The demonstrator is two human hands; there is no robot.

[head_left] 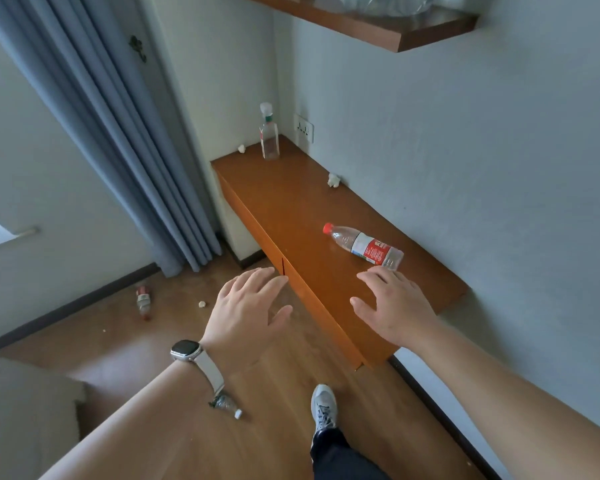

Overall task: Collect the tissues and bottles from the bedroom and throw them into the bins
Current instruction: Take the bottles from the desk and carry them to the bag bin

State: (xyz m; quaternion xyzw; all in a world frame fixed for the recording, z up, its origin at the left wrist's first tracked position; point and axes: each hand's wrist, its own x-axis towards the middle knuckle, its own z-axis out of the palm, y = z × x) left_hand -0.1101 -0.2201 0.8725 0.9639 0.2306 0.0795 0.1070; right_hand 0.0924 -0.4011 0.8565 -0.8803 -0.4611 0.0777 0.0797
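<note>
A clear plastic bottle with a red cap and red label (364, 247) lies on its side on the wooden desk (291, 209). My right hand (394, 306) hovers open just below it, fingertips a little short of its base. My left hand (248, 310) is open over the floor beside the desk's front edge and holds nothing. A tall clear bottle (268, 133) stands upright at the desk's far corner. Two crumpled tissues lie on the desk, one by the wall (333, 180) and one at the back (241, 148). On the floor lie a red-label bottle (143, 301), a tissue (202, 304) and another bottle (227, 407).
A grey curtain (118, 140) hangs to the left of the desk. A wooden wall shelf (371, 27) juts out above the desk with clear plastic on it. A wall socket (304, 127) sits behind the tall bottle. My shoe (323, 408) stands on the wood floor.
</note>
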